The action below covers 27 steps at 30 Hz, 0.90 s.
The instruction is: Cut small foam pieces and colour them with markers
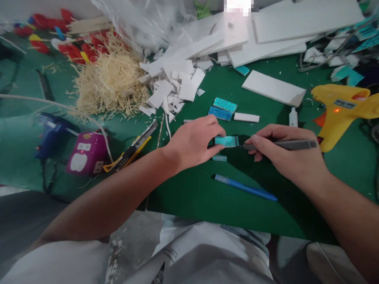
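Observation:
Between the thumb and fingers of my left hand (197, 140) is a small turquoise rectangular piece (227, 141), pinched at its left end, with a dark line near its right end. My right hand (284, 154) grips a dark grey marker pen (296, 144), its tip pointing left at the piece's right edge; whether it touches I cannot tell. Just below the piece lies a short teal strip (219, 158). A blue pen (245, 187) rests nearer my body. Above the hands are a dotted turquoise piece (225, 105), a blue piece (220, 113) and a white strip (246, 117).
A yellow glue gun (334, 114) with a lit orange light stands at the right. Left are a utility knife (134, 146), a purple power adapter (88, 154) and a blue glue gun (53, 134). Straw-like shreds (112, 75), white foam scraps (174, 85) and white boards (274, 87) lie behind.

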{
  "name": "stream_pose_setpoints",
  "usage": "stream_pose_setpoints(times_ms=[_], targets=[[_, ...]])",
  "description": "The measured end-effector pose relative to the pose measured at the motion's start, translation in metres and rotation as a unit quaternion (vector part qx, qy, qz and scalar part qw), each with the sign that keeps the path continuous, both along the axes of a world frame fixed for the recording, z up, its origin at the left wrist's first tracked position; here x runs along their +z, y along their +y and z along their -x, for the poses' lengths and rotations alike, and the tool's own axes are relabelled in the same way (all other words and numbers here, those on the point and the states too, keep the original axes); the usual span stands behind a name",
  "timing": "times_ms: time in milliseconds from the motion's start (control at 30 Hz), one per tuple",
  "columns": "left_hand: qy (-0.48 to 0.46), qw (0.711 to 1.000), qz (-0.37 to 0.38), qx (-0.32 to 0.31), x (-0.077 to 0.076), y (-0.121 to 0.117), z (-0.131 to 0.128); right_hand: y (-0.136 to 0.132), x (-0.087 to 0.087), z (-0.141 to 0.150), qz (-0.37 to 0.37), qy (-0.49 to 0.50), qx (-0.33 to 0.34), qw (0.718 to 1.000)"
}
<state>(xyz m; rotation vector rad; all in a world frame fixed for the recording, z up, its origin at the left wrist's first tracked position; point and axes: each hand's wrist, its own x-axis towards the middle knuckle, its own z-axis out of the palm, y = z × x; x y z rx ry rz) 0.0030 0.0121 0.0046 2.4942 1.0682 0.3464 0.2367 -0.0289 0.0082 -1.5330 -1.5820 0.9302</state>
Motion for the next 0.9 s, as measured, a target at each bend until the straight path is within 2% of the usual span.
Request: stream_pose_setpoints(times_ms=[100,233,367,500,900], targets=[[-0.006,1.0,0.002,0.001,0.0,0.001,0.0,-0.001,0.001,0.0,0.013,0.018,0.008,1.0],[0.0,1.0,0.002,-0.004,0.001,0.001,0.001,0.001,0.004,0.002,0.006,0.06,-0.034,0.998],[0.013,1.0,-0.016,0.002,0.002,-0.001,0.003,0.004,0.006,0.002,0.01,0.039,-0.021,0.999],[0.028,0.999,-0.028,0.006,0.002,-0.002,0.005,0.002,-0.002,0.001,-0.037,0.025,-0.033,0.998],[-0.029,0.999,0.019,0.022,-0.001,0.0,0.003,0.002,-0.004,0.003,-0.036,0.012,-0.03,0.999]])
